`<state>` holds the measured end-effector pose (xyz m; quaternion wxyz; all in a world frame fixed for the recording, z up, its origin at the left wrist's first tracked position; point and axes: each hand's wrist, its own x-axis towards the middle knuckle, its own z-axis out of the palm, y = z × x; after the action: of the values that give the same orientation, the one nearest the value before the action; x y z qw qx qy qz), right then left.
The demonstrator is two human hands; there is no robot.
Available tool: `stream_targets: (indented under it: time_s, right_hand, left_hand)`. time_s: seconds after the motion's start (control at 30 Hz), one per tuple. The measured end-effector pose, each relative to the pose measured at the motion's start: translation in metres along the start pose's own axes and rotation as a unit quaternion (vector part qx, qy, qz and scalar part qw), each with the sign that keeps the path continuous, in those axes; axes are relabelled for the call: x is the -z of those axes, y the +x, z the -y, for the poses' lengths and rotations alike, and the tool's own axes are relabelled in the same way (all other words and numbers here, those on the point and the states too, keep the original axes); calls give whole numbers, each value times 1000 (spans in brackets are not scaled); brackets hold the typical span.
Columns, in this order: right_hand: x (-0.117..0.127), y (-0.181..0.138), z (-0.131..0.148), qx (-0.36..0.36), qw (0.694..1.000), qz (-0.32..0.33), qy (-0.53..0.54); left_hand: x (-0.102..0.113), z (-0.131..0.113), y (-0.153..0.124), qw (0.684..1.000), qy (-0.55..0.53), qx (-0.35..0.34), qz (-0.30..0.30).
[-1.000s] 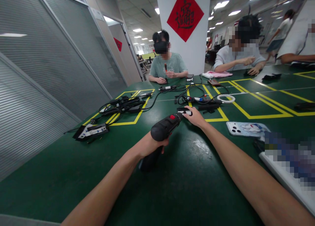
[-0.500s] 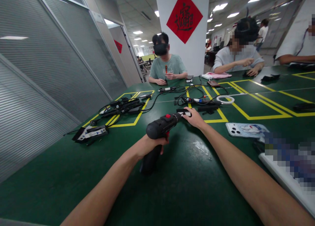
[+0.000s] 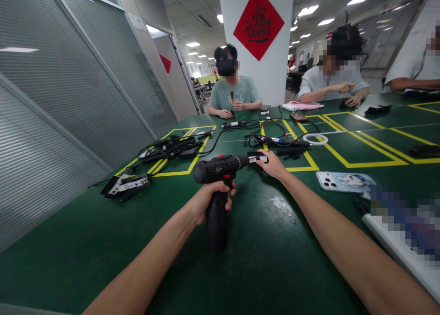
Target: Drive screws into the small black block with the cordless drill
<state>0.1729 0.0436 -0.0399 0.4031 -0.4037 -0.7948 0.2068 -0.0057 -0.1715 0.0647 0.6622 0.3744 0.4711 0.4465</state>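
My left hand [image 3: 215,198] is wrapped round the grip of a black cordless drill [image 3: 216,168] with red buttons. The drill's nose points right and reaches a small black-and-white part [image 3: 257,157] above the green table [image 3: 165,260]. My right hand [image 3: 271,163] pinches the right end of that part. Whether the drill's tip touches the part or stops just short of it, I cannot tell. What kind of part it is stays unclear, being small and partly covered by my fingers.
Black cables and tools [image 3: 175,148] lie in a heap at the left, near a white-and-black bracket-like piece [image 3: 129,184]. More cabled tools, a white ring [image 3: 314,139] and a phone [image 3: 343,181] lie to the right. Co-workers [image 3: 234,93] sit across the table.
The drill has turned from a tilted, angled pose to a more level one, its rear moving left and up, its grip now nearly vertical. My right hand has stayed with the part.
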Motion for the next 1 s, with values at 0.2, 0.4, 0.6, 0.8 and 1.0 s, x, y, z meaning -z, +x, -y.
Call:
stream_targets:
  time_s: [0.2,0.4,0.6,0.8,1.0]
  right_hand:
    - [0,1,0,-2,1000,0,1]
    - [0,1,0,1,1000,-1,4]
    - [-1,2,0,-1,1000,-1,3]
    - [1,2,1,0,1000,0,3]
    - [1,1,1,0,1000,3,5]
  left_hand:
    - [-1,7,1,1000,10,-9,-5]
    - [-3,13,2,1000,17,-14,-3]
    - [-5,13,2,1000,23,-20,-5]
    - [-4,13,2,999,29,-30,-6]
    - [-9,12,1,999,30,-18,-22]
